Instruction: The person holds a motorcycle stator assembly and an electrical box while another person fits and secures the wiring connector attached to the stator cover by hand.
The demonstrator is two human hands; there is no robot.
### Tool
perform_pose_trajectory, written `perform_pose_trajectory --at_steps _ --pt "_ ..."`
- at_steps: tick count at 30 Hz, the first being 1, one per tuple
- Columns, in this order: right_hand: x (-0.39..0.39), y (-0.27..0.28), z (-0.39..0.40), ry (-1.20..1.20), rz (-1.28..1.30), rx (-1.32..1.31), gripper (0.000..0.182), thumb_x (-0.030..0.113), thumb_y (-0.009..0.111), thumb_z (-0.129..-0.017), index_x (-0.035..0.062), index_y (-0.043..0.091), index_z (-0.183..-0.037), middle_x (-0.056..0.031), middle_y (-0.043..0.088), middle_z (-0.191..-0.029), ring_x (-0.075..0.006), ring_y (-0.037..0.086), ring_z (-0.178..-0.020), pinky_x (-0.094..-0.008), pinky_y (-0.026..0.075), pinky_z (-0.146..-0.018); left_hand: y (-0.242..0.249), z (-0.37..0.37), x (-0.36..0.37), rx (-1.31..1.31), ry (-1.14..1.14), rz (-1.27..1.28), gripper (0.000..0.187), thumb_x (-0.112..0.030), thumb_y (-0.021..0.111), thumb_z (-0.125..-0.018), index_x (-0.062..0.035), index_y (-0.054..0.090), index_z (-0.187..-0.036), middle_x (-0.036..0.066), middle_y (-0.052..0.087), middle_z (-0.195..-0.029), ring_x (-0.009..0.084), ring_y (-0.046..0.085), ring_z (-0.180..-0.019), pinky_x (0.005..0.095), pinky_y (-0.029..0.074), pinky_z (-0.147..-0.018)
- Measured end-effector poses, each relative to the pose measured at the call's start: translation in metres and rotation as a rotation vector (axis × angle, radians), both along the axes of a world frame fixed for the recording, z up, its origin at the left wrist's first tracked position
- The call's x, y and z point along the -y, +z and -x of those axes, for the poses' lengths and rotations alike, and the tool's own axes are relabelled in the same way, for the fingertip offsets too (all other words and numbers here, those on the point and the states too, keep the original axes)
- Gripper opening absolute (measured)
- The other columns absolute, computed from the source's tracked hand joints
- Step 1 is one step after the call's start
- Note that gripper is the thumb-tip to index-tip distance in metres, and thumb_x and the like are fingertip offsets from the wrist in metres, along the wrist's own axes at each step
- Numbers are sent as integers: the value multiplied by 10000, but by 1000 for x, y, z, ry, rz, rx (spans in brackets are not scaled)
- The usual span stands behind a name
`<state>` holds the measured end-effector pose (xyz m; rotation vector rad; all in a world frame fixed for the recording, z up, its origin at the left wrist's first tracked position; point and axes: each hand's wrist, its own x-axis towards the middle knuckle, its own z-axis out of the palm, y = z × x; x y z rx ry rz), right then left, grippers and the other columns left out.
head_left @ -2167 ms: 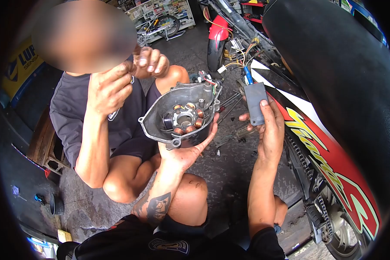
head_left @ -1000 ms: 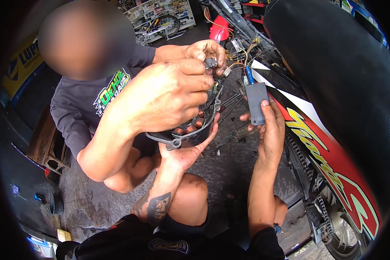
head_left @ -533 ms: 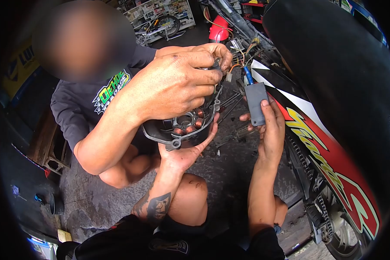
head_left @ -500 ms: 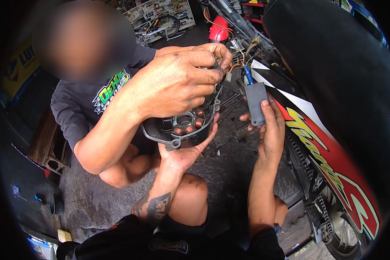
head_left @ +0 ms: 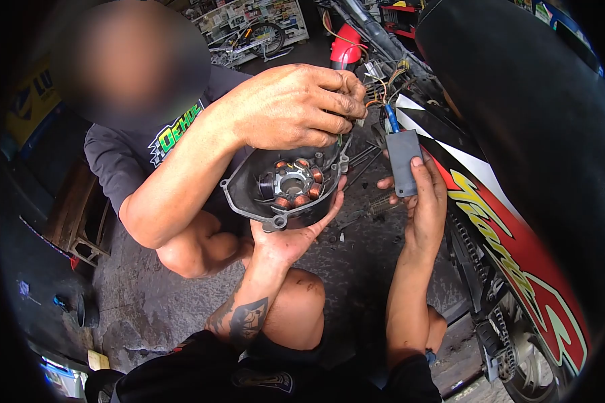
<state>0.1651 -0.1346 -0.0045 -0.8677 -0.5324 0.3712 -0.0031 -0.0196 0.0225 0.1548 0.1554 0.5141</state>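
My left hand (head_left: pixel 286 243) holds a black engine side cover (head_left: pixel 243 207) from below, its palm and fingers along the underside. Inside the cover sits a stator (head_left: pixel 293 185) with copper-wound coils around its rim. A co-worker's hand (head_left: pixel 302 114) is over the far side of the cover, fingers pinched near its edge; what they grip is hidden. In my right hand (head_left: pixel 429 201), between thumb and fingers, is a flat grey box (head_left: pixel 402 161), probably a CDI unit. A blue connector (head_left: pixel 391 119) joins its top end to wires leading toward the motorcycle.
On the right stands a motorcycle with a black seat (head_left: pixel 517 101) and a red and white side panel (head_left: pixel 511 228). Loose wires (head_left: pixel 391 84) hang at its frame. The co-worker squats opposite me. Metal tools (head_left: pixel 364 161) lie on the dark floor (head_left: pixel 148 302); a wooden bench (head_left: pixel 67 208) is at left.
The co-worker's hand has lifted up and right off the stator, so the coils show fully. My hands keep their holds; the whole view has shifted slightly.
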Motion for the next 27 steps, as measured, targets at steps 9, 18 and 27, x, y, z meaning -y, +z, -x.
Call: perform_pose_trajectory --at_steps 9,18,27 --pt "0 0 0 -6 6 -10 476 312 572 -976 -34 548 -1302 -178 704 -1102 -172 703 -691 -211 467 -496 -3 -1 -2 -7 11 -14 588 -423 437 -971 34 461 -1339 272 526 -1307 503 409 -1336 608 384 -1109" --pt "0 0 0 -3 0 -1 476 312 572 -976 -37 548 -1300 -180 703 -1105 -174 705 -693 -212 470 -495 -3 -1 -1 37 -31 -32 637 -459 430 -967 33 441 -1371 294 465 -1374 501 395 -1349 595 378 -1117" --pt "-2 1 -3 6 -5 6 471 299 556 -980 -31 527 -1315 -182 697 -1128 -182 706 -696 -215 469 -492 -4 1 -1 52 -23 -41 656 -479 442 -952 47 462 -1344 295 462 -1381 485 390 -1358 581 370 -1124"
